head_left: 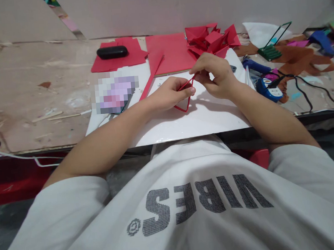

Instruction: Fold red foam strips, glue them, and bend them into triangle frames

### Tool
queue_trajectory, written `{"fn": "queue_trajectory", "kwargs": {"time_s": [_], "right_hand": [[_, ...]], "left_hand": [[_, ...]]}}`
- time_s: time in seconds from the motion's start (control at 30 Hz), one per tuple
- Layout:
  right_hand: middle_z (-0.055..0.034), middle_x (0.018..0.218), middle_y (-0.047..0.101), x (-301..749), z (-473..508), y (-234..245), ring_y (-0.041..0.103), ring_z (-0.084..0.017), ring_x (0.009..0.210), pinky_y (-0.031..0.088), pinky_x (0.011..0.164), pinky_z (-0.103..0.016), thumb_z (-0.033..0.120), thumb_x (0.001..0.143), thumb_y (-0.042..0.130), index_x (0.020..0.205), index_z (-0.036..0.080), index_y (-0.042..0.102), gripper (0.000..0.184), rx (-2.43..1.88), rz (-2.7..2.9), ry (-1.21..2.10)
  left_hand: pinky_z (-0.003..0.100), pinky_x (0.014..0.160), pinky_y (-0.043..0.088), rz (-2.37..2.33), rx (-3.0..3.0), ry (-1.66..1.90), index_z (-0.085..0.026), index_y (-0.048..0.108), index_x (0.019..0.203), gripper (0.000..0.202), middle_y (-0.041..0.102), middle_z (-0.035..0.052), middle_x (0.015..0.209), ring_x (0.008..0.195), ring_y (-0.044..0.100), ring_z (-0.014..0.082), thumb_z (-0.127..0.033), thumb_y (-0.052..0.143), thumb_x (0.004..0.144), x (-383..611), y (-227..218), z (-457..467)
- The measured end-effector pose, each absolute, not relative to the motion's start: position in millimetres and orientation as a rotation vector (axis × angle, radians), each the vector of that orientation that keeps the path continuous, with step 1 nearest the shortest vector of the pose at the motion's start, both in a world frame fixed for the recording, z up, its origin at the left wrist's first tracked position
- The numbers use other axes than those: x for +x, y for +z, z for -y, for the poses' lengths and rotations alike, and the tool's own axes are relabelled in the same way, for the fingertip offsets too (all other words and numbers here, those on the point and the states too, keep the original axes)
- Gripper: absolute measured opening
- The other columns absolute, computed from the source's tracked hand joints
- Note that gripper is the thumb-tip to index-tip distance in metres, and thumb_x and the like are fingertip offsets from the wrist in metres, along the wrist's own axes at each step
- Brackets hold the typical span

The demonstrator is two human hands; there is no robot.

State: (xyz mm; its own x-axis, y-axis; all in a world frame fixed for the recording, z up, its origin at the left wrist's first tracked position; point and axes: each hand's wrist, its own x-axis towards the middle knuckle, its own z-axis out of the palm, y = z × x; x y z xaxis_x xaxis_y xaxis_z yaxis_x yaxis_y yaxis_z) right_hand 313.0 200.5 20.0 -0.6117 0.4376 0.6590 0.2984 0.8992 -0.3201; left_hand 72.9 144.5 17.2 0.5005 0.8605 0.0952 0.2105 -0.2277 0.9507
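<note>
Between my two hands is a strip of red paper [186,106], folded into an angular open loop above a white board [161,131]. My left hand [172,92] pinches the loop's side between thumb and fingers. At the loop's upper corner, the fingertips of my right hand [213,75] press together on the same strip; part of the paper there is hidden by the fingers. Just left of my hands lies a long narrow red strip [153,76]. Behind them is a flat red sheet [167,53], and a heap of folded red paper pieces [210,38] sits at the back right.
A black case [112,52] rests on red paper [134,46] at the back left. A phone [115,94], its screen blurred, lies on the board's left. To the right are a blue-and-white power socket [270,90] with black cords, a green block [269,53] and brown scraps [298,62].
</note>
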Motion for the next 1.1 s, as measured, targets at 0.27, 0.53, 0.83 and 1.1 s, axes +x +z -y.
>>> {"fn": "queue_trajectory", "kwargs": {"time_s": [0.27, 0.53, 0.83, 1.1], "right_hand": [[-0.0103, 0.116, 0.072, 315, -201, 22, 0.069, -0.026, 0.095, 0.063, 0.085, -0.046, 0.061, 0.111, 0.067, 0.103, 0.031, 0.08, 0.034, -0.572, 2.26, 0.182], [-0.0126, 0.118, 0.071, 321, -210, 19, 0.073, -0.028, 0.096, 0.067, 0.077, -0.047, 0.069, 0.106, 0.072, 0.099, 0.031, 0.081, 0.04, -0.592, 2.179, 0.133], [-0.0133, 0.114, 0.073, 322, -213, 18, 0.073, -0.029, 0.098, 0.068, 0.077, -0.044, 0.072, 0.099, 0.08, 0.096, 0.031, 0.081, 0.04, -0.67, 2.112, 0.207], [-0.0106, 0.108, 0.076, 322, -211, 18, 0.07, -0.025, 0.085, 0.065, 0.075, -0.042, 0.072, 0.094, 0.084, 0.105, 0.031, 0.081, 0.042, -0.711, 2.086, 0.26]], "left_hand": [[0.032, 0.072, 0.047, -0.915, 1.634, 0.808, -0.019, 0.076, 0.092, 0.03, 0.063, 0.0019, 0.079, 0.072, 0.057, 0.0148, -0.046, 0.083, 0.103, 73, 14, -146], [0.038, 0.098, 0.064, -0.719, 1.238, 0.697, -0.017, 0.077, 0.097, 0.03, 0.083, 0.0129, 0.11, 0.103, 0.08, 0.024, -0.044, 0.068, 0.106, 67, 26, -141], [0.049, 0.085, 0.07, -0.731, 1.21, 0.693, -0.019, 0.075, 0.094, 0.033, 0.076, 0.0082, 0.083, 0.081, 0.082, 0.0289, -0.051, 0.077, 0.097, 63, 29, -143], [0.033, 0.053, 0.038, -0.739, 1.325, 0.682, -0.022, 0.076, 0.09, 0.029, 0.06, 0.0052, 0.074, 0.059, 0.055, 0.017, -0.051, 0.08, 0.088, 63, 30, -143]]}}
